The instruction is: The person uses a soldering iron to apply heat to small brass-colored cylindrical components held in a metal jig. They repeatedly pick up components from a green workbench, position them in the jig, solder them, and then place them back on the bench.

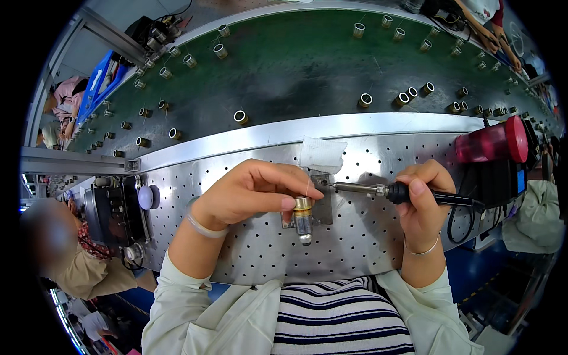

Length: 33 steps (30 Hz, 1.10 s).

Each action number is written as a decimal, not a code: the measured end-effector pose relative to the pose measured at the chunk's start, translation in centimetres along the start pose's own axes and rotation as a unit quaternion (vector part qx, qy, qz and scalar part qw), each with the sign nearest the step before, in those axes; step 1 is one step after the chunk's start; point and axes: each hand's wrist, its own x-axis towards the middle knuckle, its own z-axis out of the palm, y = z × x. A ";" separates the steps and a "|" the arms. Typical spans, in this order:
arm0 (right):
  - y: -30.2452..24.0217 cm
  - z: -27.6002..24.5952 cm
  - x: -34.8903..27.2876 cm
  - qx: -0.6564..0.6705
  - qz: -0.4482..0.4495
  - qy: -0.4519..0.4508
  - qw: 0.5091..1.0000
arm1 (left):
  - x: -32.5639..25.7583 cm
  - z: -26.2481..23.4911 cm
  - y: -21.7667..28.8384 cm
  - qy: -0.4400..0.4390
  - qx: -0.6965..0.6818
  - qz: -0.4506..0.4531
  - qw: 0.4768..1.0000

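Note:
My left hand [251, 192] is closed at the upper end of a small metal cylinder [303, 220] with a gold-coloured band and a rounded silver lower tip. The thumb lies against its side and the index finger reaches past its top, where a fine wire rises. My right hand [425, 204] grips a soldering iron [370, 189] by its black handle. The iron points left, its tip close to my left index fingertip; whether it touches anything is too small to tell. Beneath the tip lies a small dark plate [324, 210], partly covered by my left hand.
A white cloth [322, 155] lies on the perforated metal worktop [361, 242]. Beyond a metal rail, a green belt [296, 71] carries several small metal cylinders. At right stand a red container [494, 142] and a black soldering station [503, 183]; at left, a black device [109, 213]. Other people sit nearby.

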 end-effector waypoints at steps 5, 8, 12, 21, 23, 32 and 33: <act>0.1 0.1 -0.2 0.010 -0.003 -0.051 0.999 | 0.2 0.2 -0.5 0.012 -0.006 0.025 1.000; 0.1 0.5 -0.3 0.005 -0.007 -0.087 0.996 | 0.5 0.5 -0.7 0.029 -0.047 0.048 0.997; 0.3 0.7 -0.3 0.004 -0.009 -0.105 0.994 | 0.5 0.8 -0.6 0.049 -0.076 0.063 0.994; 0.6 0.9 -0.4 0.002 -0.029 -0.102 0.994 | 0.3 0.7 -0.7 0.052 -0.041 0.089 0.994; 0.6 0.9 -0.4 0.004 -0.033 -0.102 0.994 | 0.3 0.6 -0.7 0.048 -0.037 0.097 0.993; 0.6 0.4 -0.6 -0.009 -0.027 -0.107 0.994 | 0.4 0.5 -0.9 0.046 -0.020 0.108 0.993; 0.7 0.3 -0.6 -0.013 -0.031 -0.107 0.994 | 0.4 0.4 -0.9 0.045 -0.018 0.109 0.993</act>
